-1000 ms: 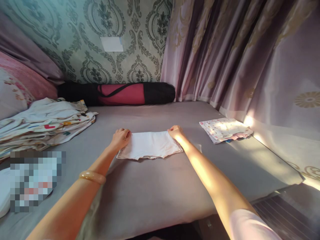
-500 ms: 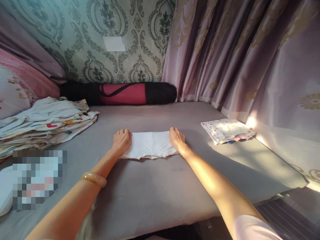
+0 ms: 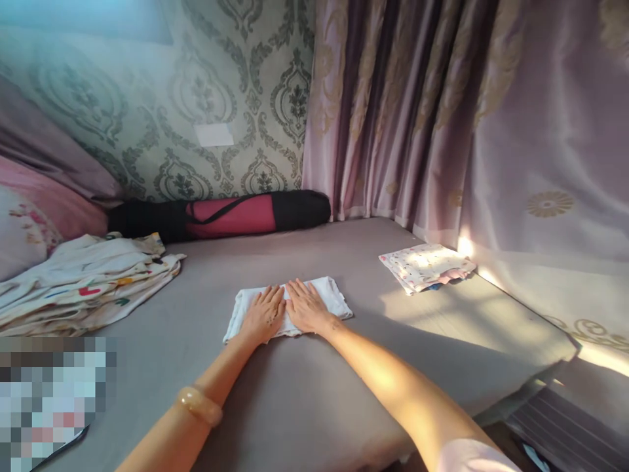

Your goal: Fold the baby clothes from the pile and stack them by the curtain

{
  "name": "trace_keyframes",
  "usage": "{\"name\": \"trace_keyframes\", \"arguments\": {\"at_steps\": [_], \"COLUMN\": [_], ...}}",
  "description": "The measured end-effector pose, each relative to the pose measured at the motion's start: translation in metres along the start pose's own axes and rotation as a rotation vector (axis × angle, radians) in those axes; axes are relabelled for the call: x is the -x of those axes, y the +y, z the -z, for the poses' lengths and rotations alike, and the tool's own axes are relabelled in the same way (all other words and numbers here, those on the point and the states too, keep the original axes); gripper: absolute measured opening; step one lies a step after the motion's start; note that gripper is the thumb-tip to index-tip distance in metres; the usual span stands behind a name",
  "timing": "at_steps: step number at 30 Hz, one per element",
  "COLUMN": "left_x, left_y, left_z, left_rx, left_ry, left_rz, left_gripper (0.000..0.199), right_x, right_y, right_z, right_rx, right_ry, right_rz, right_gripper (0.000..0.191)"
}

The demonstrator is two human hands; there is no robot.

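A folded white cloth [image 3: 328, 292] lies flat on the grey sheet of the bed [image 3: 314, 387], roughly in the middle of the view. My left hand [image 3: 266, 314] rests palm down on its near middle part, fingers stretched out. Close beside it, my right hand [image 3: 305, 307] also presses flat on the cloth with its fingers extended. Neither hand grips anything. A beige bangle [image 3: 200, 405] circles my left forearm. Whether the cloth is a garment I cannot tell.
At the left lies a heap of printed white clothes [image 3: 113, 275], near a pink pillow [image 3: 73, 203]. A blurred patch [image 3: 54, 400] covers something in front of it. A black and red long bag [image 3: 230, 215] lies along the wall. Folded patterned cloths [image 3: 425, 265] lie right, by the curtain [image 3: 393, 118].
Both hands have let go of the cloth's side edges and come together, flat, on its middle. The camera view has tilted up and turned slightly right.
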State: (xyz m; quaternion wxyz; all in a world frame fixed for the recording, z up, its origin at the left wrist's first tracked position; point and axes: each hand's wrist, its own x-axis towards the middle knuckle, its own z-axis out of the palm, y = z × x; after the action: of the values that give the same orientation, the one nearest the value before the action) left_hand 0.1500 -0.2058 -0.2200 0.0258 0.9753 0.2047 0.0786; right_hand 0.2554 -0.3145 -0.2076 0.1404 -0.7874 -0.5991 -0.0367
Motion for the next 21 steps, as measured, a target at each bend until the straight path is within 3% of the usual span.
{"name": "trace_keyframes", "arguments": {"at_steps": [3,9,15,18,21], "left_x": [0.003,0.005,0.002,-0.004,-0.005], "left_y": [0.0,0.004,-0.001,-0.005,-0.006], "left_z": [-0.007,0.004,0.003,0.005,0.007], "left_rx": [-0.02,-0.002,0.0,0.027,0.029], "left_ry": [-0.034,-0.094,-0.137,-0.186,-0.1], "left_rz": [0.053,0.095,0.048,0.051,0.069], "left_gripper": [0.052,0.054,0.054,0.053,0.049], "right_x": [0.001,0.003,0.001,-0.003,-0.003], "right_y": [0.003,0.003,0.004,0.007,0.007], "right_z": [-0.008,-0.007,-0.008,0.0,0.008], "right_rx": [-0.019,-0.042,-0.056,-0.093,-0.128], "right_ry": [-0.021,-0.021,-0.033,-0.116,-0.177], "right_rz": [-0.053,-0.06,-0.065,-0.078,-0.078], "right_gripper": [0.054,0.054,0.054,0.054,0.055]}}
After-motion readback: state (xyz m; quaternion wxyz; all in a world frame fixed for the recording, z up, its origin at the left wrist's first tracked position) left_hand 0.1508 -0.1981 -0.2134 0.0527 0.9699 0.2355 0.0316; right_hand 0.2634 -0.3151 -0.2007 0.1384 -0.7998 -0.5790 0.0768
